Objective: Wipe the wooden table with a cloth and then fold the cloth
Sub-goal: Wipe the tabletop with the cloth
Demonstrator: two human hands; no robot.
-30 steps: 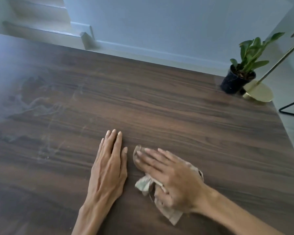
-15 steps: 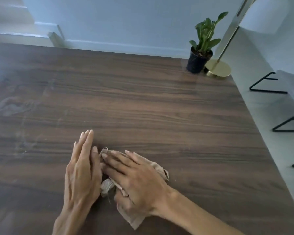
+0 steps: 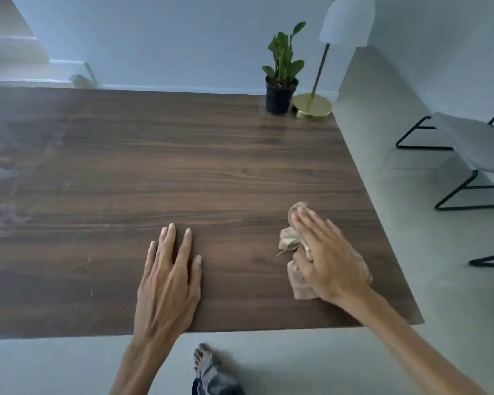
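The dark wooden table (image 3: 183, 172) fills most of the view. A crumpled beige cloth (image 3: 290, 240) lies near its right front part. My right hand (image 3: 330, 258) presses flat on the cloth, fingers stretched forward, covering most of it. My left hand (image 3: 169, 277) rests flat on the bare wood near the front edge, fingers apart, holding nothing. The two hands are well apart. Pale smears (image 3: 0, 172) show on the table's left side.
A potted plant (image 3: 281, 92) and a brass lamp base (image 3: 313, 106) stand at the table's far right corner. A white chair with black legs (image 3: 468, 149) stands on the floor to the right. My foot (image 3: 204, 363) shows below the front edge.
My right hand has slid the cloth to the right, away from my left hand. The view has shifted right and pulled back, so the table's front and right edges now show.
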